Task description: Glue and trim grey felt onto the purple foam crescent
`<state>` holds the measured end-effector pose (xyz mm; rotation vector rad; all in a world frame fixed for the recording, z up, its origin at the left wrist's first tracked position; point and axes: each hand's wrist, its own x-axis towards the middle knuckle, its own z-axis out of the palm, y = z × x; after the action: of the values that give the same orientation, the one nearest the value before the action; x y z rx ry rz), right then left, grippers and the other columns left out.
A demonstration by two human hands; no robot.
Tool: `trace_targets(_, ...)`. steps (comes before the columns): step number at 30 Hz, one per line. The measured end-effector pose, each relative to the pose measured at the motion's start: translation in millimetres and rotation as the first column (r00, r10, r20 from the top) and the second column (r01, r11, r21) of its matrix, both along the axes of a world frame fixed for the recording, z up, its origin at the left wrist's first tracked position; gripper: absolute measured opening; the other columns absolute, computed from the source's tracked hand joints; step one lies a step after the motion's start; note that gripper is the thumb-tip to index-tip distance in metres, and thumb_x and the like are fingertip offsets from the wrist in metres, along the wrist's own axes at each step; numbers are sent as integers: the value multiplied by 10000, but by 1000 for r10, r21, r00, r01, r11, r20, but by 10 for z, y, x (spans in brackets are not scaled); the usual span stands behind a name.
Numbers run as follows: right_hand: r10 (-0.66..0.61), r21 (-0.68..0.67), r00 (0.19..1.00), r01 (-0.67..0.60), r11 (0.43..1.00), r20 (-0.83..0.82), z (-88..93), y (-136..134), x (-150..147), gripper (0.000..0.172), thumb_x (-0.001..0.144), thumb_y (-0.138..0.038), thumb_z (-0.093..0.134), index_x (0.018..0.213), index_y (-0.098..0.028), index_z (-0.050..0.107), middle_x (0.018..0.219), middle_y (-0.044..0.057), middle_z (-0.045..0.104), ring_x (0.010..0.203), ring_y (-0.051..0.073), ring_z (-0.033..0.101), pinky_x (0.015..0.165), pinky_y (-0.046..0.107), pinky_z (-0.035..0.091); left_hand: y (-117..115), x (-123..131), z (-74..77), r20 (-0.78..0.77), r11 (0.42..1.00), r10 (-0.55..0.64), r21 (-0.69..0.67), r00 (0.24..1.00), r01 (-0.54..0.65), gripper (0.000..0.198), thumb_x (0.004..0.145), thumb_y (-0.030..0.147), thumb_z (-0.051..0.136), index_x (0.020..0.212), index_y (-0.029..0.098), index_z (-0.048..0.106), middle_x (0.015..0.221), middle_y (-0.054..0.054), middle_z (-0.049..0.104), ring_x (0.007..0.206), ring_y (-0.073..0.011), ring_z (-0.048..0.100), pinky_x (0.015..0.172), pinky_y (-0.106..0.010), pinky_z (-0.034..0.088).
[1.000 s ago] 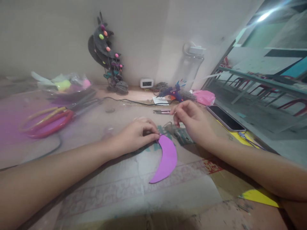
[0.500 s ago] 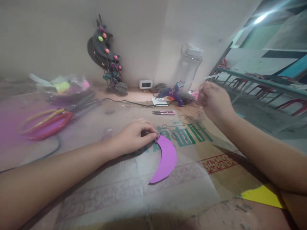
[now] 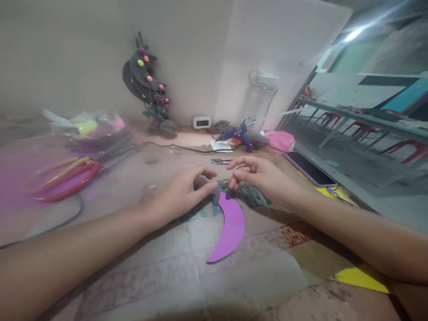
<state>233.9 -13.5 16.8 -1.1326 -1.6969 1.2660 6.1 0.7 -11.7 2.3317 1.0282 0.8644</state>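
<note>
A purple crescent cutout [image 3: 232,227] lies on the covered tabletop, its upper tip between my hands. Grey yarn [image 3: 216,197] is wrapped at that tip. My left hand [image 3: 187,189] rests just left of the tip, thumb and index finger apart. On the other side, my right hand [image 3: 259,176] is low over the tip, its index finger reaching out and its other fingers curled with the thumb. It appears to pinch the yarn, though the strand itself is mostly hidden. Behind my right hand, thread snips [image 3: 220,161] are partly covered.
Red-and-yellow-handled scissors [image 3: 90,171] lie at left near a plastic bag [image 3: 90,127]. Toward the wall are a decorated grey crescent hanging [image 3: 143,73], a digital clock [image 3: 202,122], a blue glue gun [image 3: 239,134] and a clear bottle [image 3: 262,100]. At right lies a phone [image 3: 310,168].
My right hand has come down and left, from near the bottle to the crescent's tip, uncovering the phone and a pink bag. My left thumb and index finger have parted from the tip.
</note>
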Motion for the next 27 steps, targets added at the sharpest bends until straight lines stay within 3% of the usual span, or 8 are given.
trace_targets(5, 116, -88, 984, -128, 988, -138, -85, -24, -33, 245, 888, -407, 617, 977, -188, 552, 698, 6, 713, 647, 128, 663, 665, 267, 497, 7, -30, -20, 10, 976, -41, 216, 999, 38, 306, 920, 433, 543, 1131, 233, 639, 1099, -49, 658, 1077, -211, 570, 963, -376, 428)
trace_targets(10, 219, -30, 950, -232, 972, -224, -39, -123, -99, 343, 968, -486, 437, 1120, -191, 524, 850, 56, 732, 766, 171, 689, 759, 344, 512, -52, -9, 32, -27, 966, -102, 235, 994, 106, 341, 883, 477, 588, 1075, 206, 666, 1097, -59, 671, 1076, -220, 572, 965, -379, 419)
trace_targets(13, 142, 75, 986, -136, 988, -89, 51, -88, -54, 290, 961, -419, 471, 1123, -186, 531, 875, 58, 727, 791, 171, 682, 791, 349, 509, -42, -11, 38, -2, 978, -39, 205, 999, 38, 314, 924, 437, 526, 1080, 197, 653, 1102, -62, 672, 1093, -222, 570, 970, -387, 427)
trace_targets(17, -231, 370, 939, 126, 921, 256, 146, 143, 184, 196, 884, -311, 582, 1028, -178, 585, 622, -18, 616, 626, 163, 625, 679, 321, 497, 28, -24, 8, -46, 990, 112, 94, 993, -107, 322, 941, 337, 450, 1149, 179, 639, 1158, -83, 656, 1121, -236, 564, 981, -418, 439)
trace_targets(19, -374, 561, 818, 76, 824, 438, 166, 257, 318, 269, 847, -241, 593, 1109, -175, 598, 716, 15, 638, 725, 201, 640, 742, 366, 504, 53, -23, -8, -119, 994, 100, 51, 988, -94, 359, 918, 384, 488, 1145, 168, 663, 1150, -97, 652, 1105, -248, 569, 977, -420, 445)
trace_targets(22, -423, 722, 739, -121, 682, 524, 178, 293, 392, 516, 794, -167, 611, 1302, -184, 523, 1196, 115, 632, 1128, 277, 580, 990, 449, 434, 53, -13, -19, -202, 997, 11, 73, 979, 4, 355, 888, 425, 542, 1097, 190, 706, 1119, -93, 649, 1082, -250, 569, 976, -415, 441)
trace_targets(24, -383, 710, 757, -149, 688, 530, 173, 218, 333, 446, 838, -179, 570, 1283, -184, 549, 1294, 117, 598, 1171, 257, 567, 1012, 426, 433, 38, -6, -13, -219, 993, -26, 103, 975, 49, 300, 888, 398, 557, 1058, 213, 720, 1088, -76, 658, 1062, -238, 572, 969, -407, 438)
trace_targets(27, -274, 592, 760, -176, 786, 589, 108, 49, 163, 325, 896, -192, 502, 1199, -187, 621, 1168, 91, 684, 976, 205, 659, 861, 352, 516, 20, 1, 5, -228, 991, -55, 109, 972, 81, 230, 898, 359, 557, 953, 213, 726, 1038, -60, 676, 1017, -224, 584, 943, -398, 437)
